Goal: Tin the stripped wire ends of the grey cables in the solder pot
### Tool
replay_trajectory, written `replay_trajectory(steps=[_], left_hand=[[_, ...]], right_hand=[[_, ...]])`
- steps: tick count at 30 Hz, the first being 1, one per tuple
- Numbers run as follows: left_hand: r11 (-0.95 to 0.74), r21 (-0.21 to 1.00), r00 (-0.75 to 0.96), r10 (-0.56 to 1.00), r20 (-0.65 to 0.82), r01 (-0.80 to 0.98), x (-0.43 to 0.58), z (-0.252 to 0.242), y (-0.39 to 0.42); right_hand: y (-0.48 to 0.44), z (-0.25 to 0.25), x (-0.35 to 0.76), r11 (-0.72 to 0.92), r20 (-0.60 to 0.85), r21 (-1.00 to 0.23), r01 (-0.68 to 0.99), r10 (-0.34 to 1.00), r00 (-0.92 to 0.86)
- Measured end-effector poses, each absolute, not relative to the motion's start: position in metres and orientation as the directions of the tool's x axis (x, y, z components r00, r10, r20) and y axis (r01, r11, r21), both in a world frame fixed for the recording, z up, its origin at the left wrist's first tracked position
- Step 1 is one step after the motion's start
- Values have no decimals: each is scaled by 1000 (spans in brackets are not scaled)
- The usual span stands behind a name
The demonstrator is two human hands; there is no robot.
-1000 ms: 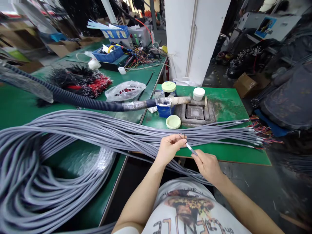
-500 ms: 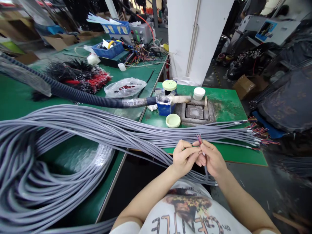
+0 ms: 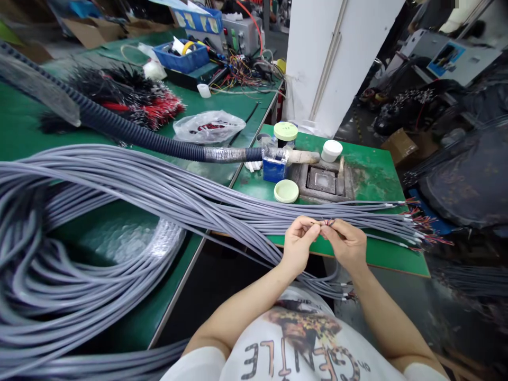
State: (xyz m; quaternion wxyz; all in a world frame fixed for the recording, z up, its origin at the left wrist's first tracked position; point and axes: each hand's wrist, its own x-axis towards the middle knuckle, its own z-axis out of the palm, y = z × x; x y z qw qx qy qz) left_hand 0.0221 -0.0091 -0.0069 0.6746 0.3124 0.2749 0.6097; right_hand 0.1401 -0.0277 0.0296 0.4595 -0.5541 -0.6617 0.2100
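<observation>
Wires, thin and of several colours, are between the fingertips of both hands, in front of the person's chest and above the near edge of the green board. The left hand has its thumb and forefinger pinched on them from one side; the right hand pinches them from the other, its remaining fingers curled in. The two sets of fingertips nearly meet (how many wires each one grips is too small to tell).

Just beyond the hands, grey cables run across to the right, ending in frayed coloured tips past the edge of the board. To the left they loop in a large coil on the table, with clear wrap around part of it. A few shorter ends hang below the hands, near the shirt.

On the board, behind the cables, a pale green lid lies beside a grimy block with a square well. A blue box, a jar and a white tub stand near it, and a ribbed hose reaches over from the left.
</observation>
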Motion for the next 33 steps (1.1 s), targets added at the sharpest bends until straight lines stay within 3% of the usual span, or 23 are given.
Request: replay_trajectory(steps=[4, 7, 9, 11, 13, 15, 25, 33], left_hand=[[98, 782, 87, 995, -57, -616, 15, -8, -1], [10, 847, 40, 999, 13, -531, 0, -11, 6], [-142, 923, -38, 990, 137, -358, -14, -16, 9], [-301, 952, -82, 952, 295, -64, -28, -22, 12], [-389, 901, -35, 915, 403, 194, -39, -27, 15], [-421, 844, 44, 901, 432, 333, -45, -31, 17], [-453, 790, 157, 890, 428, 412, -45, -31, 20], [-454, 796, 168, 890, 423, 399, -45, -31, 21]], right_hand=[[-10, 41, 139, 287, 353, -680, 674, 935, -43], [17, 50, 141, 255, 287, -675, 692, 955, -73], [40, 56, 143, 241, 223, -665, 707, 967, -120], [63, 58, 141, 246, 154, -637, 730, 969, -193], [86, 58, 136, 261, 91, -591, 763, 962, -259], [105, 54, 128, 274, 32, -522, 808, 953, -302], [149, 34, 102, 293, -127, -91, 952, 944, -303], [155, 31, 94, 249, -177, 6, 968, 953, -244]])
